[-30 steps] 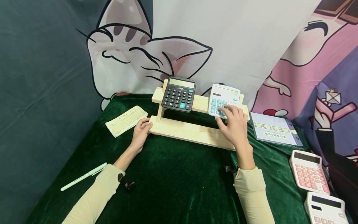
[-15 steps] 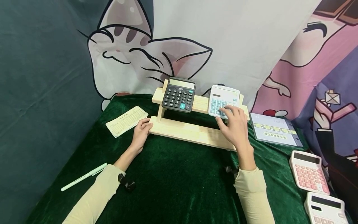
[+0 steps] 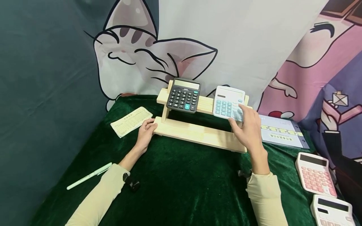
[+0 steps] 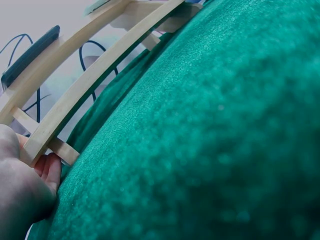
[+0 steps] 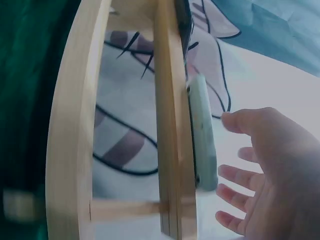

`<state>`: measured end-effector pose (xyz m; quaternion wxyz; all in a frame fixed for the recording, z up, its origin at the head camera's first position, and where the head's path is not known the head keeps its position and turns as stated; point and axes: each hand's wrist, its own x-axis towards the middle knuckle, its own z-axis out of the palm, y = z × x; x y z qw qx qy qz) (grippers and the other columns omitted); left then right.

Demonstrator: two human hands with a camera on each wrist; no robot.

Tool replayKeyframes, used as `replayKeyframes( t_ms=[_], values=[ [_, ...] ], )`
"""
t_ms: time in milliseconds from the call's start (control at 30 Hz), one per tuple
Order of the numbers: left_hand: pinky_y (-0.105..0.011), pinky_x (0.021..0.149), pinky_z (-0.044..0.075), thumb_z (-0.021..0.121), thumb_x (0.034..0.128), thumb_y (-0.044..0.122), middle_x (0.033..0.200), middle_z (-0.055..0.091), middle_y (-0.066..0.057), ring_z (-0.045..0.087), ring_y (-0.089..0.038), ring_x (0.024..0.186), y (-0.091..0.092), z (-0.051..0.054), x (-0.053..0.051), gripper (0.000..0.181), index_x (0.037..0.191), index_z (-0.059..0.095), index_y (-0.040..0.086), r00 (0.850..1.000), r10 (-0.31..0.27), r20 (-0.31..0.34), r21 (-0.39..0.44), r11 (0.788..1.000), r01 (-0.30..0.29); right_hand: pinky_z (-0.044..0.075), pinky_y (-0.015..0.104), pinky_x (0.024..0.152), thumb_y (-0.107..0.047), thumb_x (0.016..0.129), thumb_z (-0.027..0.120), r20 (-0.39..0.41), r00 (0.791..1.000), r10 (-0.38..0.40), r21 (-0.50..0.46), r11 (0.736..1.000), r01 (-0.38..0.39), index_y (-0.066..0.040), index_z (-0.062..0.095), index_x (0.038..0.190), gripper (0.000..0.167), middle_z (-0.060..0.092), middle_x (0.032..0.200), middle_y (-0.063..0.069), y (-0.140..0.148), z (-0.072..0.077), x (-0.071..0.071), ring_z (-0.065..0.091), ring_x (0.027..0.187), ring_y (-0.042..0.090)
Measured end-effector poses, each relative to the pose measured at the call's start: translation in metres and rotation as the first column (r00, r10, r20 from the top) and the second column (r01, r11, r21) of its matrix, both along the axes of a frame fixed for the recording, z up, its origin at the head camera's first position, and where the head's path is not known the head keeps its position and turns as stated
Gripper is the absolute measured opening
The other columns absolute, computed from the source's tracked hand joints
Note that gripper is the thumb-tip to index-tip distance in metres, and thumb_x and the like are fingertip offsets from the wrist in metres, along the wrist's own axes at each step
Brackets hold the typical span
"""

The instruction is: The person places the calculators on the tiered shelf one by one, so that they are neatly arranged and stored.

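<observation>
Standing centrally, a pale wooden two-tier stand is pinched at nine o'clock by the left hand. Toward eleven o'clock from the spread, empty fingers of the nearer right hand, a white rectangular blue-keyed plastic calculator rests on the upper tier, long axis roughly twelve-to-six.

The table is wearing a dark green, velvety cloth! Toward the back, a two-tier wooden rack is standing, its upper plank carrying a black calculator and, to the right, a blue-and-white calculator, both sitting tilted. Out left, a printed paper pad is lying near the rack, while a pale green pen is stretching out nearer the front. Over right, a pale booklet is lying flat; closer in, a pink-keyed calculator is resting just behind a white calculator that is running out of frame.
</observation>
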<state>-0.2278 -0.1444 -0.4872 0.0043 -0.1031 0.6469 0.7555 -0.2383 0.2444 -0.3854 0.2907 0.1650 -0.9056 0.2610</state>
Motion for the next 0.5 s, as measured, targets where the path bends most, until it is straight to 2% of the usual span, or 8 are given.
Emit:
replayKeyframes(
  t_ms=[100, 200, 300, 500],
  values=[
    [-0.017, 0.084, 0.048, 0.056, 0.1022, 0.025, 0.135, 0.057, -0.014, 0.058, -0.009, 0.104, -0.001, -0.012, -0.005, 0.044, 0.143, 0.045, 0.010, 1.000, 0.011, -0.016, -0.009, 1.000, -0.011, 0.028, 0.062, 0.104, -0.025, 0.089, 0.072, 0.019, 1.000, -0.017, 0.004, 1.000, 0.017, -0.003, 0.046, 0.144, 0.065, 0.052, 0.139, 0.026, 0.016, 0.000, 0.005, 0.044, 0.127, 0.044],
    [-0.018, 0.085, 0.048, 0.056, 0.1023, 0.025, 0.135, 0.057, -0.014, 0.058, -0.010, 0.106, -0.003, -0.012, -0.005, 0.044, 0.142, 0.045, 0.011, 1.000, 0.015, -0.017, -0.020, 1.000, -0.015, 0.028, 0.064, 0.103, -0.029, 0.089, 0.072, 0.029, 0.999, -0.046, 0.009, 0.999, 0.046, -0.004, 0.043, 0.147, 0.069, 0.050, 0.139, 0.028, 0.032, -0.001, 0.012, 0.043, 0.127, 0.047],
    [-0.019, 0.084, 0.048, 0.056, 0.1021, 0.024, 0.134, 0.057, -0.014, 0.058, -0.013, 0.108, -0.003, -0.011, -0.003, 0.042, 0.141, 0.045, 0.011, 0.999, 0.023, -0.023, -0.024, 0.999, -0.023, 0.027, 0.066, 0.104, -0.036, 0.091, 0.070, 0.071, 0.994, -0.084, 0.015, 0.996, 0.083, -0.005, 0.038, 0.151, 0.074, 0.048, 0.141, 0.030, 0.050, -0.003, 0.021, 0.041, 0.128, 0.050],
    [-0.020, 0.084, 0.049, 0.057, 0.1013, 0.022, 0.133, 0.058, -0.014, 0.058, -0.015, 0.109, -0.001, -0.013, -0.003, 0.041, 0.139, 0.047, 0.011, 0.999, 0.026, -0.041, -0.011, 1.000, -0.026, 0.024, 0.068, 0.105, -0.042, 0.092, 0.066, 0.154, 0.967, -0.203, 0.059, 0.979, 0.196, -0.004, 0.035, 0.152, 0.078, 0.044, 0.144, 0.033, 0.092, -0.006, 0.044, 0.038, 0.130, 0.054]
  ],
)
